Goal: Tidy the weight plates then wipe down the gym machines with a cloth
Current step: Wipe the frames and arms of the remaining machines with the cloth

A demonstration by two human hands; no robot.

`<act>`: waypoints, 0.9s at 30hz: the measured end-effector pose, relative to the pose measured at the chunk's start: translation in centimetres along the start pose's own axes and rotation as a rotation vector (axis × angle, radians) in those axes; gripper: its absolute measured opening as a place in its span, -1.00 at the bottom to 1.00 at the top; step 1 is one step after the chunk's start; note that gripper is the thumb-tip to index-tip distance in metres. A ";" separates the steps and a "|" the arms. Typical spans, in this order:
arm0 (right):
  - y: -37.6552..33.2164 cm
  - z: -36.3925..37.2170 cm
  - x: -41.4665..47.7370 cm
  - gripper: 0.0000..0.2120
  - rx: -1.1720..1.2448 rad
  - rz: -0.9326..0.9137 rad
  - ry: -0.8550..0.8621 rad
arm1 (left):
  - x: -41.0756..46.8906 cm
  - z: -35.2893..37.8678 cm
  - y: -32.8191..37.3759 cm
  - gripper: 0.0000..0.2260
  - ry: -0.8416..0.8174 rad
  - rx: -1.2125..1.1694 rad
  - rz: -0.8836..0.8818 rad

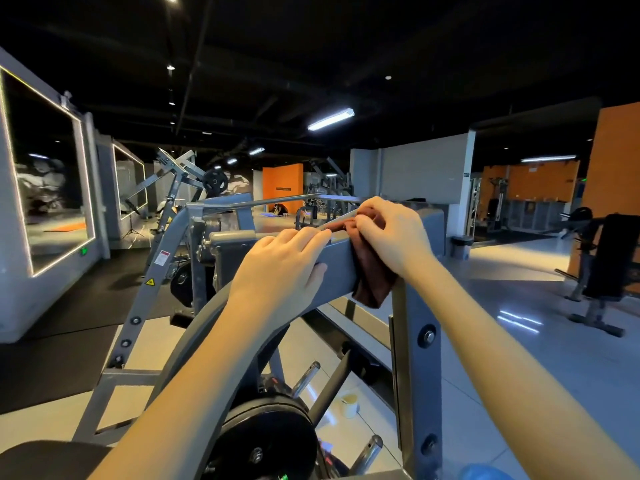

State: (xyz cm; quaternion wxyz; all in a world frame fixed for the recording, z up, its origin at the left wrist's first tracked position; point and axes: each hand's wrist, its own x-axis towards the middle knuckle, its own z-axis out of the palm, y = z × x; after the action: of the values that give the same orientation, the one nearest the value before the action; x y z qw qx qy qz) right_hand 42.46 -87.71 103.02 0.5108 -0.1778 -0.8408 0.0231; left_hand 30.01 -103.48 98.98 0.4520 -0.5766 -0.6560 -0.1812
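Head view looks down two bare forearms to a grey painted steel machine frame, where both hands meet on its grey rectangular steel crossbeam (pixel 337 263). The right hand (pixel 391 233) has its fingers curled down onto a dark reddish-brown folded cloth (pixel 372 278), clamping it against the top edge of the crossbeam at the beam's right end. The loose part of the cloth hangs down the near face, just where the beam joins a grey bolted upright post (pixel 415 341). The left hand (pixel 280 268) grips the same crossbeam just beside the cloth, fingers hooked over the top and thumb pressed on the near face, seemingly steadying the person.

The crossbeam's long axis runs across the view from left to right, so the cloth sits at one end of it and the rest of the beam stretches away to the left, under and beyond the left hand. The right hand is the one on the cloth, and a stroke along the beam would likely have to travel leftward, which calls for the left hand to lift clear first. A black round weight plate (pixel 273 441) sits on a peg low down on the machine, below the forearms.
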 end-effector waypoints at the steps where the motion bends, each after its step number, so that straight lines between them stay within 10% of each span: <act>1: 0.4 -0.3 0.5 -0.85 -0.029 0.026 -0.034 | 0.0 -0.1 0.1 -0.65 0.006 -0.003 0.005; 27: -6.2 3.5 -2.5 -0.69 0.003 -0.044 0.060 | -7.3 -1.3 -1.4 -0.55 0.080 -0.140 -0.113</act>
State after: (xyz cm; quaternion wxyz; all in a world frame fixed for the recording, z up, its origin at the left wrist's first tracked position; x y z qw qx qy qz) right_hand 38.72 -93.86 100.57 0.5365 -0.1593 -0.8287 0.0079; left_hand 28.66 -109.13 94.19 0.4254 -0.5613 -0.6547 -0.2747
